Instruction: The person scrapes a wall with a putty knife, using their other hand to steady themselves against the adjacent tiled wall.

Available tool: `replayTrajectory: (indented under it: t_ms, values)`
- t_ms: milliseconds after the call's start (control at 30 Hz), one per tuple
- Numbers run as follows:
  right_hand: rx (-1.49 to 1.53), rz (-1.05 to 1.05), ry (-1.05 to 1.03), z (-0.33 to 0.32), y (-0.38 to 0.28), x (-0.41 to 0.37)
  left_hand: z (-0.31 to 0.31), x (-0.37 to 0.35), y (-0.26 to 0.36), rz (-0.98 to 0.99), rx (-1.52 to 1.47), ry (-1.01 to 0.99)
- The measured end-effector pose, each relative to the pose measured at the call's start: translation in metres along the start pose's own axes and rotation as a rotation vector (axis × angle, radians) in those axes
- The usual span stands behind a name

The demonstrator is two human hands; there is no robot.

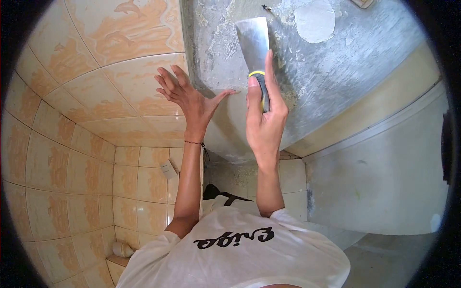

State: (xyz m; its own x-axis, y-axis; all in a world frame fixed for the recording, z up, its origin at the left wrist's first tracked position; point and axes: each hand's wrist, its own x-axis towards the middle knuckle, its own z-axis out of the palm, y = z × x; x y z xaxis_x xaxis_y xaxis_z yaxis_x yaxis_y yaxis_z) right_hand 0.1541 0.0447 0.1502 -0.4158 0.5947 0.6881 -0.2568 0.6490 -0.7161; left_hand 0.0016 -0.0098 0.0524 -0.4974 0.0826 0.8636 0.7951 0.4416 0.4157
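Note:
My right hand (268,115) is closed round the grey and yellow handle of a putty knife (254,42), with the index finger stretched along its blade. The wide metal blade points away from me over a rough grey cement surface (216,53). My left hand (189,98) holds nothing. Its fingers are spread beside the tiled wall (139,89), and its thumb reaches over the edge of the cement surface. A round whitish patch (314,21) lies on the cement to the right of the blade.
Orange-patterned tiles cover the left side. A small dark object (267,8) lies on the cement at the top, and a brownish item (362,3) sits at the upper right. A pale curved panel (379,168) stands on the right. A white label (168,169) is low on the left.

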Motion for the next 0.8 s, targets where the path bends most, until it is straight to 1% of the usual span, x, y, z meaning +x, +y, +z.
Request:
replayTrajectory:
  t_ms: [67, 133, 167, 367, 433, 467, 533, 733, 800]
  values:
    - [0.038, -0.010, 0.003, 0.002, -0.003, -0.001, -0.001, 0.001, 0.001, -0.009, 0.005, -0.007]
    - [0.042, 0.066, -0.030, 0.001, -0.008, -0.001, 0.001, 0.002, 0.000, -0.012, -0.003, 0.000]
    - [0.040, 0.070, -0.030, 0.000, -0.009, -0.001, 0.001, 0.000, 0.000, -0.014, -0.012, -0.009]
    - [0.003, 0.013, -0.061, 0.002, 0.005, 0.003, 0.002, -0.001, -0.001, -0.026, -0.007, -0.018]
    - [-0.038, -0.067, -0.014, 0.007, 0.003, 0.008, 0.002, -0.001, -0.001, -0.023, -0.007, -0.020]
    - [-0.039, -0.063, -0.011, 0.008, -0.001, 0.006, 0.002, 0.000, -0.001, -0.017, -0.006, -0.015]
    - [0.023, 0.023, -0.022, 0.007, -0.010, -0.001, 0.000, -0.002, -0.001, -0.016, -0.005, -0.019]
    - [-0.019, 0.066, -0.044, 0.005, -0.014, -0.002, 0.001, -0.002, -0.001, -0.017, -0.005, -0.009]
    - [0.015, 0.081, -0.037, 0.006, -0.018, -0.005, 0.003, 0.001, -0.002, -0.007, -0.005, 0.001]
